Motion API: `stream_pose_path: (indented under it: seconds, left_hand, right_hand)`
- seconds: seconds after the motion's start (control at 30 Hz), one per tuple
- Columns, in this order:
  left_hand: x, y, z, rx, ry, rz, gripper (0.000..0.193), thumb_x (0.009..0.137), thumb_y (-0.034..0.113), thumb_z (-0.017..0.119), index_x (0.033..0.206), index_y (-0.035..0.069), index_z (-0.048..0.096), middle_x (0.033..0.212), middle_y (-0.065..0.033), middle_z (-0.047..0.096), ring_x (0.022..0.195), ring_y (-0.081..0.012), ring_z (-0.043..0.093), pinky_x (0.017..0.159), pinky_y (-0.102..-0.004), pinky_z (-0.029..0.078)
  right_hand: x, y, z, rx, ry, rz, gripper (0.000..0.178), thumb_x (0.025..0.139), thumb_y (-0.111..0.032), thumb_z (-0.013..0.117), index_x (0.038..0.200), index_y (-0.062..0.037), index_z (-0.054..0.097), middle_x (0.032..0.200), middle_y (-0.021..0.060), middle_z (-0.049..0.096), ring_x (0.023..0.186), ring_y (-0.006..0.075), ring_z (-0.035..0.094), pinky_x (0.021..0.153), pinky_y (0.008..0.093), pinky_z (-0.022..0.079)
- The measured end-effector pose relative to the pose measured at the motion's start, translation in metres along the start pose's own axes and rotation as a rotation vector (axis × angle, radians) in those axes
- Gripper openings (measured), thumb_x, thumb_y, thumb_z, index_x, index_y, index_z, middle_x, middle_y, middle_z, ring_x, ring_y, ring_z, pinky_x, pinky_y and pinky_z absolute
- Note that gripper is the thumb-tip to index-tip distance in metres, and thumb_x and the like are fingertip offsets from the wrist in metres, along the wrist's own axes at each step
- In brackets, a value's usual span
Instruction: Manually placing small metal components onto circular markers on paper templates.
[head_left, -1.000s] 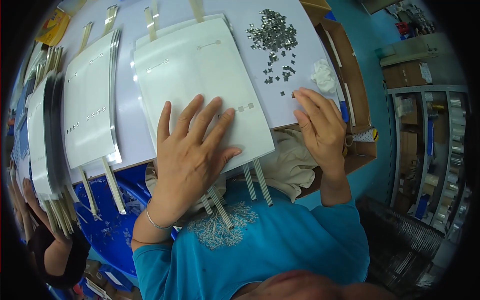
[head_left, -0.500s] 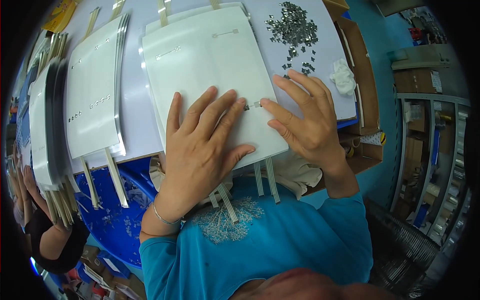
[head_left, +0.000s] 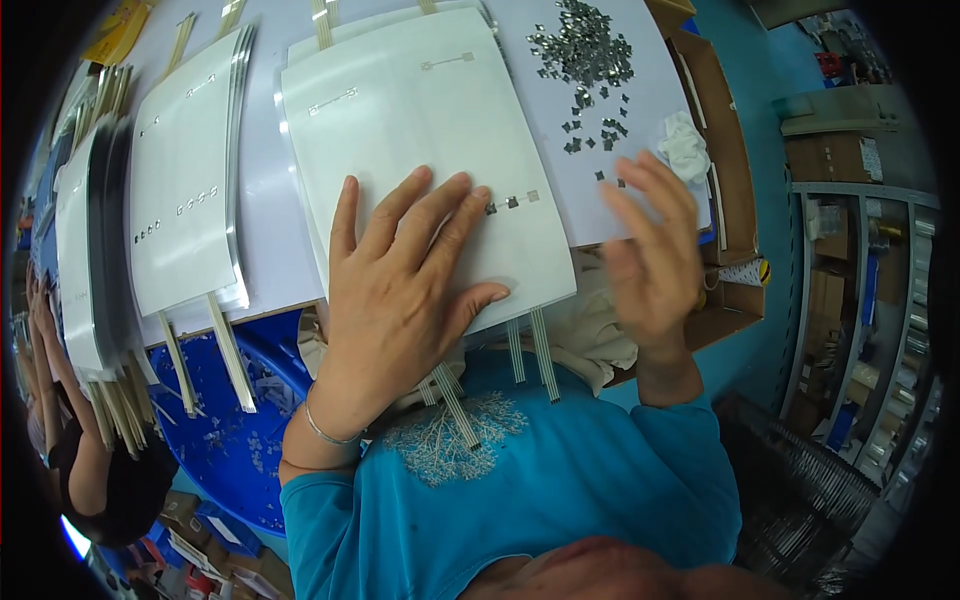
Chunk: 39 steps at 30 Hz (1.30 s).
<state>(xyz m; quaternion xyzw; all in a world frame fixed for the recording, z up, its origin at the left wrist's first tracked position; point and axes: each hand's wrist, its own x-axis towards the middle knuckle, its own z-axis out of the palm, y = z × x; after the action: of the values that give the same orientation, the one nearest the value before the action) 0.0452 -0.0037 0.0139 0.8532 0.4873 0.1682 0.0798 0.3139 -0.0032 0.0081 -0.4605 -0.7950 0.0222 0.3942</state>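
My left hand (head_left: pixel 405 265) lies flat with fingers spread on a white flexible sheet (head_left: pixel 420 125) with printed silver traces. By its index fingertip, a row of square pads carries small dark metal pieces (head_left: pixel 513 202); a bare silver pad (head_left: pixel 532 196) ends the row. My right hand (head_left: pixel 655 250) hovers off the sheet's right edge, blurred by motion, its fingers stretched and apart with nothing visible in them. Two loose dark pieces (head_left: pixel 600 176) lie by its fingertips. Beyond them is a pile of shiny dark metal pieces (head_left: pixel 582 45). Striped flat tails (head_left: pixel 543 355) hang from the sheet's near edge.
Stacks of similar sheets (head_left: pixel 185 190) stand on the left, with more (head_left: pixel 88 250) at the far left. A crumpled white cloth (head_left: pixel 685 148) sits right of the pile. A blue tub (head_left: pixel 225 430) is below the table edge. Another person's arm (head_left: pixel 85 410) shows at left.
My right hand has lifted from the row of pads and moved right. A dark piece now shows where its index fingertip was. My left hand has stayed in place.
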Motion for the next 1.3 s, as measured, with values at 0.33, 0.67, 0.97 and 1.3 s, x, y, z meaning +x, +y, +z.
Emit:
stream_pose_path:
  seconds: [0.33,0.67,0.97,1.3]
  left_hand:
    - [0.008,0.009,-0.001,0.082,0.037,0.044,0.067,0.09,0.055,0.077,0.148,0.023,0.071,0.143,-0.008,0.064,0.138,-0.0361,0.056,0.13,-0.0662,0.025]
    - [0.007,0.01,0.004,0.094,-0.01,0.024,0.079,0.088,0.056,0.08,0.158,0.025,0.062,0.157,-0.0025,0.06,0.149,-0.0342,0.052,0.133,-0.061,0.027]
    - [0.012,0.009,0.002,0.06,-0.004,0.007,0.082,0.086,0.055,0.081,0.157,0.02,0.062,0.155,-0.0027,0.061,0.149,-0.033,0.052,0.132,-0.0608,0.028]
    - [0.011,0.006,0.005,0.033,0.024,0.03,0.08,0.088,0.056,0.078,0.153,0.012,0.064,0.152,-0.0046,0.061,0.145,-0.0336,0.052,0.129,-0.0653,0.027]
  right_hand:
    - [-0.012,0.015,-0.006,-0.155,-0.023,0.19,0.026,0.095,0.0,0.08,0.12,0.0026,0.08,0.121,0.0134,0.075,0.101,0.0273,0.071,0.085,0.0365,0.058]
    - [-0.008,0.017,-0.008,-0.029,-0.07,0.202,0.03,0.091,0.0,0.081,0.122,-0.0004,0.081,0.128,0.0134,0.073,0.105,0.0287,0.067,0.086,0.0388,0.056]
    - [0.012,0.001,0.018,-0.012,-0.178,-0.064,0.038,0.088,-0.012,0.085,0.124,-0.0019,0.081,0.136,0.0154,0.07,0.129,0.0379,0.064,0.107,0.046,0.054]
    - [0.011,0.002,0.019,0.197,-0.158,-0.064,0.027,0.094,-0.007,0.078,0.119,0.0027,0.08,0.132,0.0186,0.073,0.135,0.0412,0.064,0.108,0.0495,0.055]
